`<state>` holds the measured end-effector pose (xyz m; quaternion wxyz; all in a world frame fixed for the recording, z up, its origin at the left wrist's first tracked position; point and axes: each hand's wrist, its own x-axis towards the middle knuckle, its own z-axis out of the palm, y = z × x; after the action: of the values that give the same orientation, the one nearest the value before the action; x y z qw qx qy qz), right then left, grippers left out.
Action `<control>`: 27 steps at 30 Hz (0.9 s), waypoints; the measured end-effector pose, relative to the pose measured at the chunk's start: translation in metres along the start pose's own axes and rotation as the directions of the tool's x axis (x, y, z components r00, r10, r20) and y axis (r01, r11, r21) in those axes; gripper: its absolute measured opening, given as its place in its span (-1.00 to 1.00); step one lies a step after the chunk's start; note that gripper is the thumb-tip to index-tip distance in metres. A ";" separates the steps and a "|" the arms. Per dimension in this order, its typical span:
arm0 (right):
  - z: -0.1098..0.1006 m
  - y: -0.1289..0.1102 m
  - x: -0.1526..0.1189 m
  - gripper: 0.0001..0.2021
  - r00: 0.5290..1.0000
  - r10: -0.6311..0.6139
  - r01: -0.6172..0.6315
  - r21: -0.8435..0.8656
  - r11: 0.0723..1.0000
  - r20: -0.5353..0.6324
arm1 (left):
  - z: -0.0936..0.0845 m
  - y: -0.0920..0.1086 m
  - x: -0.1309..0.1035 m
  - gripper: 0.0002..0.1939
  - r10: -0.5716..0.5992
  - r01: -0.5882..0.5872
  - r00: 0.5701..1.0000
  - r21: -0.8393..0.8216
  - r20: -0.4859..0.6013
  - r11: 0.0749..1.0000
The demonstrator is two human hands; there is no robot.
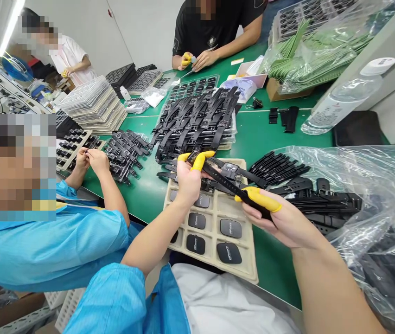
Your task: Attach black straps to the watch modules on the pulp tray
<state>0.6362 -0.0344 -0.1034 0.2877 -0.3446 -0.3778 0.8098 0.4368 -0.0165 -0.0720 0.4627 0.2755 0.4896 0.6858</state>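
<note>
Black strap [223, 182], left hand [189, 175] gripping one end, right hand [270, 209] grasping the other

Colours and patterns at the bench: smooth green tabletop [249, 134], crossed by a thin pale line; rectangular cream compartment tray [213, 236], with rounded-square black covers [230, 228] bearing white lettering, some greyed by glare; long black strap [223, 182], patterned with a row of small holes; thin bright-yellow finger sleeves [263, 199], unpatterned, on the left hand [189, 178] and right hand [274, 215]; sky-blue cloth sleeve [107, 301], plain, beside a whitish-grey garment front [218, 301]; narrow leaf-green strips [333, 60]; clear plastic bottle [348, 98], white-capped, with a small red mark
</note>
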 end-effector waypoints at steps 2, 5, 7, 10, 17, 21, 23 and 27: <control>0.000 -0.002 0.000 -0.57 0.999 -0.023 0.023 -0.007 1.000 -0.029 | 0.001 -0.002 -0.001 -0.49 -0.004 0.004 1.000 0.000 -0.001 1.000; 0.001 -0.003 0.000 -0.55 0.996 -0.049 0.048 -0.014 0.999 -0.075 | 0.001 -0.003 -0.003 -0.54 -0.010 0.010 1.000 0.008 -0.019 1.000; 0.000 -0.002 0.001 -0.54 0.994 -0.057 0.056 -0.020 0.998 -0.091 | 0.001 -0.002 -0.002 -0.56 -0.006 0.006 1.000 0.001 -0.031 1.000; -0.001 -0.002 0.002 -0.57 0.992 -0.072 0.070 -0.023 0.997 -0.104 | -0.001 0.001 0.001 -0.58 0.016 -0.017 0.998 -0.029 -0.063 0.999; 0.004 -0.006 0.002 -0.61 0.961 -0.185 0.197 0.036 0.980 -0.203 | 0.001 -0.014 -0.008 -0.54 -0.228 0.196 0.943 0.151 0.242 0.969; 0.009 -0.003 0.003 -0.58 0.972 -0.173 0.174 -0.007 0.985 -0.156 | -0.002 -0.029 -0.012 -0.64 -0.096 -0.194 0.818 0.428 0.567 0.883; 0.009 -0.001 0.003 -0.58 0.976 -0.174 0.174 -0.014 0.985 -0.134 | -0.005 -0.033 -0.012 -0.61 0.029 -0.477 0.715 0.458 0.698 0.750; 0.008 0.002 0.005 -0.58 0.977 -0.176 0.176 -0.010 0.984 -0.119 | -0.012 -0.036 -0.010 -0.45 0.070 -0.693 0.589 0.458 0.805 0.557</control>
<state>0.6270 -0.0351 -0.1029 0.3805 -0.3574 -0.3889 0.7591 0.4441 -0.0267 -0.1087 0.2793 0.7874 0.4224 0.3516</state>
